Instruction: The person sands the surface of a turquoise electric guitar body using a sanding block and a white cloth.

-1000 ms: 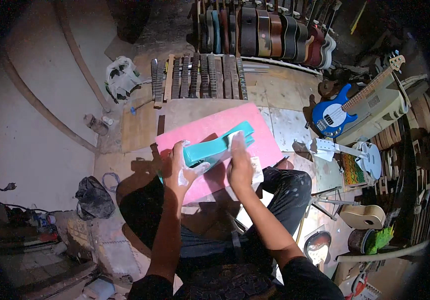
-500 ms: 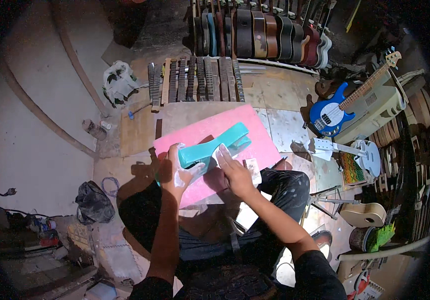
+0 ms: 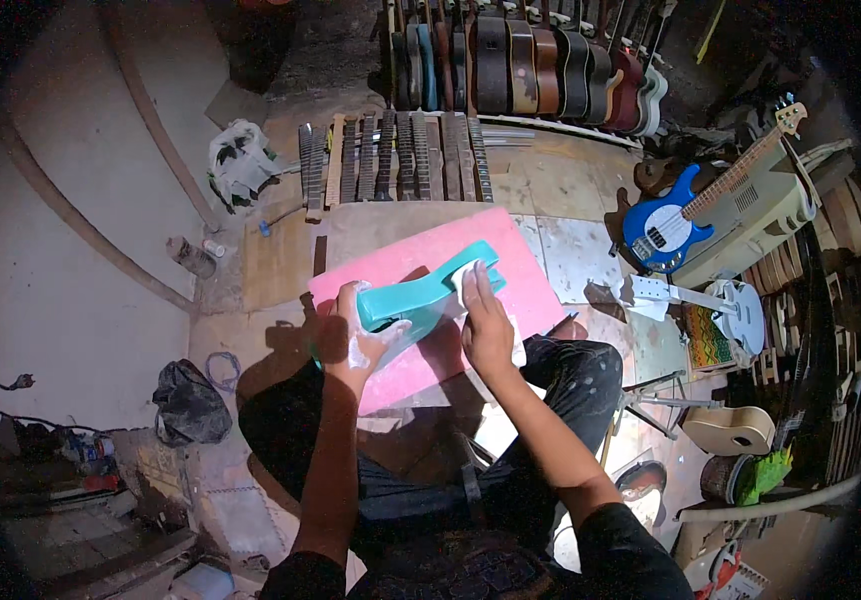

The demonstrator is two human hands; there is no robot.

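Note:
A teal guitar body stands on its edge, its curved side facing up, over a pink board in front of me. My left hand grips its left end, the fingers whitened with dust or paste. My right hand presses a small white piece, sandpaper or cloth, against the right end of the curved side. Its fingers lie together over this piece, so most of it is hidden.
Several guitar necks lie in a row beyond the board, with a rack of guitars behind. A blue bass and a white guitar are at the right. A black bag sits at the left.
My right hand has slid to the right and away from me along the guitar body's curved side, with the white piece under its fingers. My left hand keeps its hold on the left end.

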